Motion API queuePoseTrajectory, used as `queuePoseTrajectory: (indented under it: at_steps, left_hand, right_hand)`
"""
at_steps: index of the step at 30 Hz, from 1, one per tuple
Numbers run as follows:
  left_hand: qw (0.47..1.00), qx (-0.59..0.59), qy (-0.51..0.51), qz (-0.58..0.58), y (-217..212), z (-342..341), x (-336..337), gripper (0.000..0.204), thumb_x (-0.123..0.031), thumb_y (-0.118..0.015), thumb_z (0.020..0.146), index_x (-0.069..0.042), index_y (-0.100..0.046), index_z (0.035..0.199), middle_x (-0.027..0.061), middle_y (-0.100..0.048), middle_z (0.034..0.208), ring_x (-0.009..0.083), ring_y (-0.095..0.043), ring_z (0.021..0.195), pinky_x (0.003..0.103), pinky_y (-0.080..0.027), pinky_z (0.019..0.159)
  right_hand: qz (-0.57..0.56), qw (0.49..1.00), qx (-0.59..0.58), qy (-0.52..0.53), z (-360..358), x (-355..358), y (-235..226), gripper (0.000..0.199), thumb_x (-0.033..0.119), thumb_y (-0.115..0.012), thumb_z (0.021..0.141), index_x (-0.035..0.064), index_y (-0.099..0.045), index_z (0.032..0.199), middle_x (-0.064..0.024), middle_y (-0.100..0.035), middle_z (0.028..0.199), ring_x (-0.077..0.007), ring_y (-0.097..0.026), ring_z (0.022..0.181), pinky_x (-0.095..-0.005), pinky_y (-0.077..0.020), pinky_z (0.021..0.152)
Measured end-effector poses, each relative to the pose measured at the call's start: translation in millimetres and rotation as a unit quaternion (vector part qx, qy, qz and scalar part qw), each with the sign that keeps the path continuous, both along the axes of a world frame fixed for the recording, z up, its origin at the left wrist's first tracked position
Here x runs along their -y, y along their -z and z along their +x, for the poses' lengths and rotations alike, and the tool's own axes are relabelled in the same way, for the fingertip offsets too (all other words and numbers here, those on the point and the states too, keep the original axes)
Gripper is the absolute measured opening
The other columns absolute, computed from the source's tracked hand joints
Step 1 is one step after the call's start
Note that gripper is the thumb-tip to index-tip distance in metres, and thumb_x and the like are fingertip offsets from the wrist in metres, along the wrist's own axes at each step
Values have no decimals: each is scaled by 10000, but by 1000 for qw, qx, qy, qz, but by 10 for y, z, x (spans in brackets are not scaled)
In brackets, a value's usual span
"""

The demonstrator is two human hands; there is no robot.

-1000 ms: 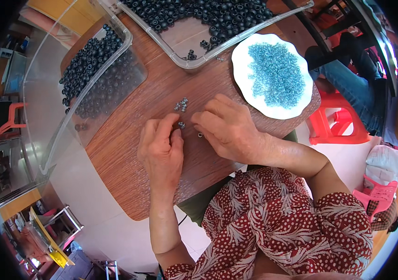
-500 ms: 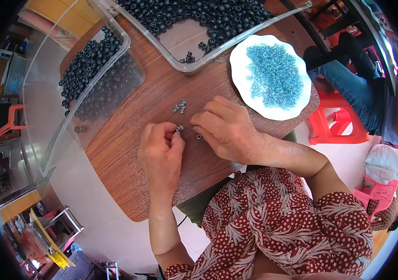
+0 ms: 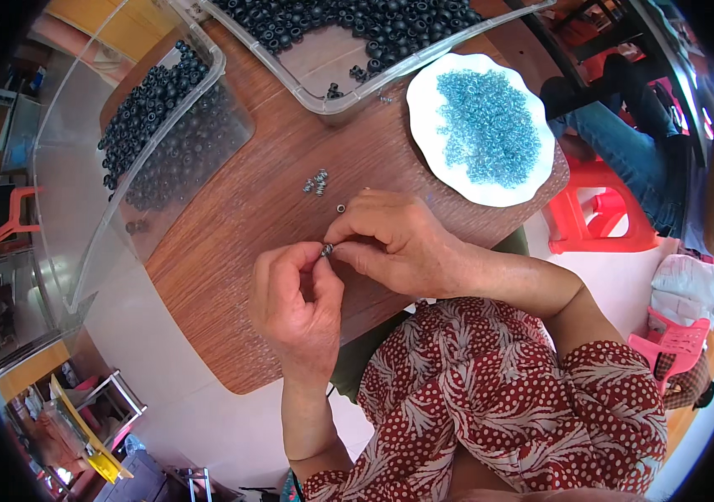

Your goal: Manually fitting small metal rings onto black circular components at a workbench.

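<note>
Over a brown wooden table (image 3: 206, 284), left fingers (image 3: 296, 254) pinch a dark shiny bead (image 3: 327, 250); grip by right fingers (image 3: 363, 258) is unclear. Slackness could drop it.

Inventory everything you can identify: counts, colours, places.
Table: one, brown, centre
Bins: two, clear, far and left
Large beads: many, black, bins
Plate: one, white, table's right
Small beads: many, blue, plate
Loose beads: several, dark silvery, mid-table
Held beads: count unclear, dark, fingertips
Stool: one, red, right
Chair: one, pink, lower right
Bag: one, white, right
Jeans: one pair, blue, upper right
Garment: one, patterned red-white, bottom
Left hand: one, bare, centre
Right hand: one, bare, centre
</note>
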State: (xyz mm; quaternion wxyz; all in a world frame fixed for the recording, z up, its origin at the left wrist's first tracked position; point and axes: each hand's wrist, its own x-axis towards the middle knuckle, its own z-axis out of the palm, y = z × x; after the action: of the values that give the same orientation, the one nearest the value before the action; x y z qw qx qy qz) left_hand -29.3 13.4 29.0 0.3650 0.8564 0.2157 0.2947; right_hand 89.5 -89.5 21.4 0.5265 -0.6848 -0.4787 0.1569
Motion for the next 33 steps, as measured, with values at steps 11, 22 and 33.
queuePoseTrajectory:
  at_steps: [11,22,33]
  left_hand:
    - [967,58,-13,-246,44,-78,56,175,120,-605,755,11,-602,891,48,-579,846,95,-554,726,206,-470,654]
    - [933,98,-37,-343,-33,-75,93,135,81,-618,779,23,-608,900,19,-593,803,50,-525,674,157,-419,589]
    - [916,103,-41,-386,-18,-86,110,177,109,-620,767,34,-601,926,33,-594,836,72,-552,740,180,-448,654]
  right_hand:
    - [-106,952,-287,-11,-15,47,-132,124,89,-656,810,-17,-630,870,-8,-612,768,-37,-523,703,-200,-419,603]
    - [-96,917,-387,-27,-46,49,-132,135,105,-619,856,-29,-626,862,-11,-607,746,-46,-536,705,-200,-435,625]
    - [-88,941,-326,1,-131,63,-140,120,60,-646,817,-26,-621,896,-9,-618,808,-40,-536,757,-199,-448,657]
